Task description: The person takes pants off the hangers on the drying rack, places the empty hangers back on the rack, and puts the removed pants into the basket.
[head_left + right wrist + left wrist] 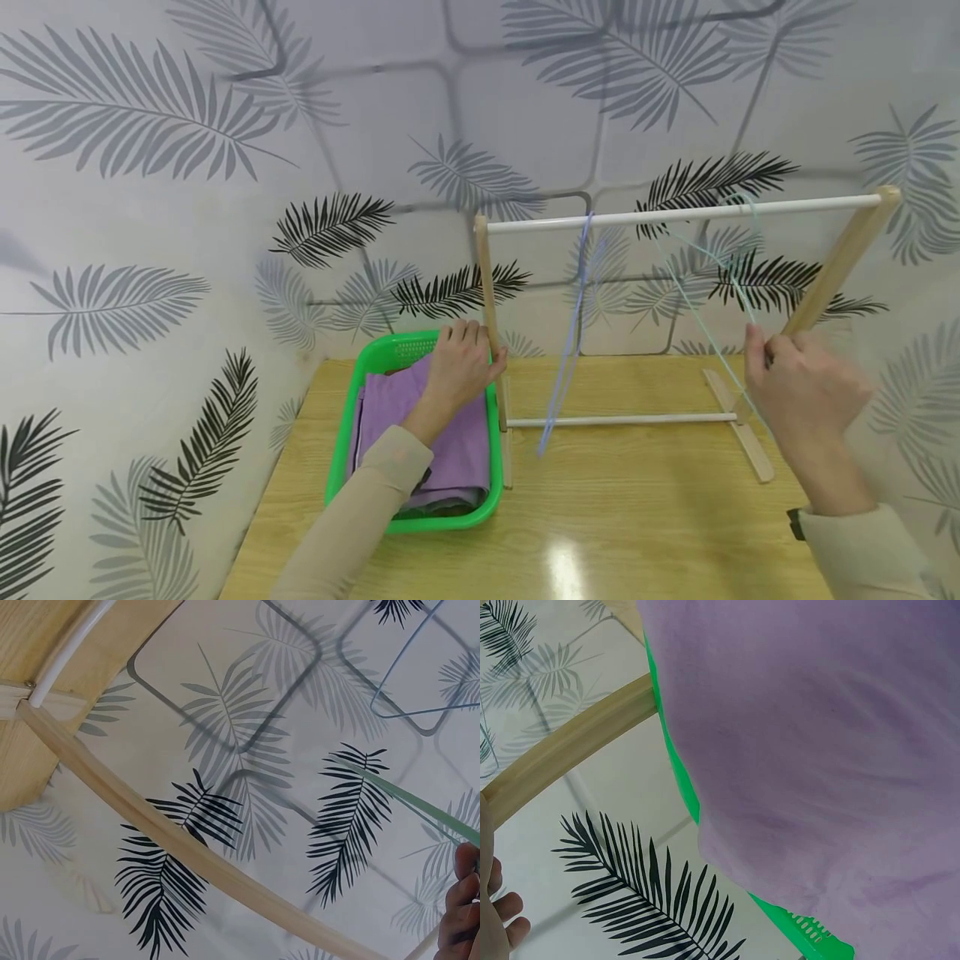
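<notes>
In the head view my left hand (459, 367) grips the left wooden post (487, 287) of a small clothes rack, thumb on its right side. A light-green clothes hanger (420, 804) is in my right hand (810, 387), beside the rack's right post (840, 258). Its hook appears to be over the white top rod (817, 206). Farther left on that rod hangs a blue hanger (561, 383), seen nearly edge-on. My left forearm crosses a green basket (450, 523) holding folded purple cloth (461, 454). In the right wrist view, fingers (457, 919) curl at the hanger.
The rack stands on a wooden table (630, 508) against a leaf-patterned wall (510, 100). A white lower rod (637, 420) joins its posts. The right wooden foot (750, 450) extends forward across the table. The basket stands directly left of the rack.
</notes>
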A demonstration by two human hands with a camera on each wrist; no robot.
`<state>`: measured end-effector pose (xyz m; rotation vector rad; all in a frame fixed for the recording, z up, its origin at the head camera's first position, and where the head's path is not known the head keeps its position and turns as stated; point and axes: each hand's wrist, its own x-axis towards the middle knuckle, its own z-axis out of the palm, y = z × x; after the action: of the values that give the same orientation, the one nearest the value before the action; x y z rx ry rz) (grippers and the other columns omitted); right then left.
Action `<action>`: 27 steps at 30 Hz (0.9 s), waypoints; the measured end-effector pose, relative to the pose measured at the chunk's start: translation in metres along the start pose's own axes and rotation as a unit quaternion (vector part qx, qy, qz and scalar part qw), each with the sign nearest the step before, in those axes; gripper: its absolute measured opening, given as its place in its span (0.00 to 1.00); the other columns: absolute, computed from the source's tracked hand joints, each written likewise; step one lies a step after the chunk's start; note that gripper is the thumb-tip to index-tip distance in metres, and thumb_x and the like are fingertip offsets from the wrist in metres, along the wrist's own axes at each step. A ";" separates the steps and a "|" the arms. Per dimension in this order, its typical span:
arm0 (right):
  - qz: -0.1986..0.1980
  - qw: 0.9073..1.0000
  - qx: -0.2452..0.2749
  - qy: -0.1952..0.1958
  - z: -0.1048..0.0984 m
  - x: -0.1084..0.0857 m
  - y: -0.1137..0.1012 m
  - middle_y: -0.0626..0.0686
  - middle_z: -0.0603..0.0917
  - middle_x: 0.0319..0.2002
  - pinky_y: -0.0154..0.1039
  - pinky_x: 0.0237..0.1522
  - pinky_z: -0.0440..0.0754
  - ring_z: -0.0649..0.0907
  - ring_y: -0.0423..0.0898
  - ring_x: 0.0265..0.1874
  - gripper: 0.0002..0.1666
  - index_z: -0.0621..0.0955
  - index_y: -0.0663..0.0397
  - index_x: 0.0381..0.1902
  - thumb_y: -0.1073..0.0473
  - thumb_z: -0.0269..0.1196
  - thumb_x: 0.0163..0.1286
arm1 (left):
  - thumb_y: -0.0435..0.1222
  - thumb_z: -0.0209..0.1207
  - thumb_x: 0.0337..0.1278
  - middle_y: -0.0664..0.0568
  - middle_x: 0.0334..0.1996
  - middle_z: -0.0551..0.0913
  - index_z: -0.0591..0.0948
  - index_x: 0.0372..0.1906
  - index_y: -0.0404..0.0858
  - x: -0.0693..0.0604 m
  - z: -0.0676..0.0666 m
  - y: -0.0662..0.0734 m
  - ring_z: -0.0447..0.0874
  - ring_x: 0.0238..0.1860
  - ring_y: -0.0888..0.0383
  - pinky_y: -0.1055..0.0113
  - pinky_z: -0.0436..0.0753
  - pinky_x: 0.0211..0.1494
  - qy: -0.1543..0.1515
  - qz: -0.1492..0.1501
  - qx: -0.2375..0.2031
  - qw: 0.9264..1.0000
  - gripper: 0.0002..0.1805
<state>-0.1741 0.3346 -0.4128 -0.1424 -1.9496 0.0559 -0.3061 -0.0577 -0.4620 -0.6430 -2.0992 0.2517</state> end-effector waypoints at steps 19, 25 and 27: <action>0.001 1.000 0.013 0.001 0.015 -0.011 0.000 0.66 0.80 0.21 0.46 0.13 0.48 0.68 0.64 0.08 0.34 0.83 0.65 0.23 0.43 0.54 0.80 | 0.58 0.62 0.64 0.51 0.30 0.85 0.85 0.32 0.40 -0.001 0.000 0.000 0.81 0.36 0.52 0.63 0.75 0.35 -0.003 -0.003 -0.006 1.000 0.24; 0.020 0.999 0.022 -0.022 0.013 -0.012 -0.001 0.68 0.83 0.25 0.49 0.12 0.54 0.73 0.65 0.11 0.35 0.84 0.66 0.26 0.42 0.53 0.81 | 0.57 0.62 0.65 0.51 0.31 0.85 0.85 0.33 0.39 -0.001 -0.001 0.000 0.81 0.36 0.52 0.61 0.75 0.36 -0.006 -0.003 -0.018 1.000 0.24; 0.025 0.999 0.024 -0.028 0.012 -0.012 -0.001 0.69 0.84 0.27 0.49 0.12 0.55 0.74 0.66 0.13 0.36 0.84 0.67 0.28 0.40 0.52 0.81 | 0.57 0.62 0.66 0.51 0.31 0.85 0.85 0.33 0.39 -0.001 -0.001 0.000 0.81 0.36 0.51 0.60 0.75 0.36 -0.006 -0.004 -0.021 1.000 0.23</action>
<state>-0.1809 0.3324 -0.4278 -0.1591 -1.9989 0.1416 -0.3046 -0.0582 -0.4617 -0.6584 -2.1231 0.2084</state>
